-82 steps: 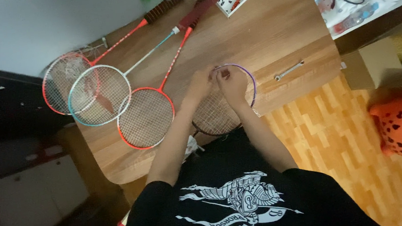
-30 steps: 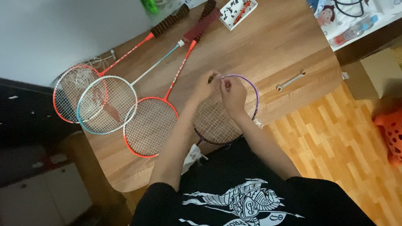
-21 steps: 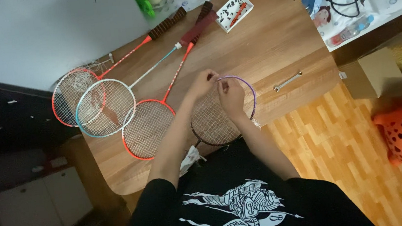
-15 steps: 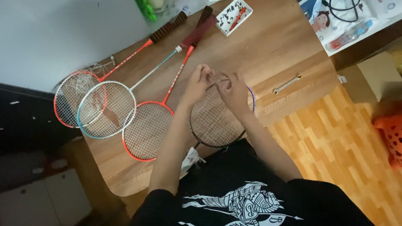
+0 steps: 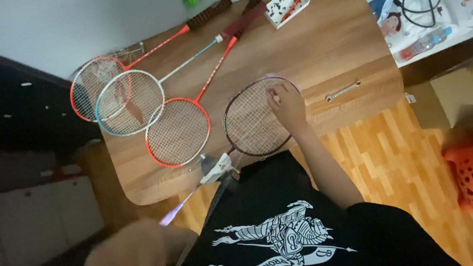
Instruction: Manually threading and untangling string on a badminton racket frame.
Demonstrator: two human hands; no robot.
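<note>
Single head view, steeply down, tabletop point(image 5: 320, 47) seemingly at arm's length

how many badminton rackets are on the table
4. Three lie overlapping at the table's left: an orange-framed racket farthest left, a white-framed racket across it, a red-framed racket nearer. The dark-framed racket lies under the right hand. None seem hidden.

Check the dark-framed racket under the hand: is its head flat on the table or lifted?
Flat, apparently: the dark-framed racket has its head on the wooden table, the right hand on its strings; its handle overhangs the table's edge.
</note>
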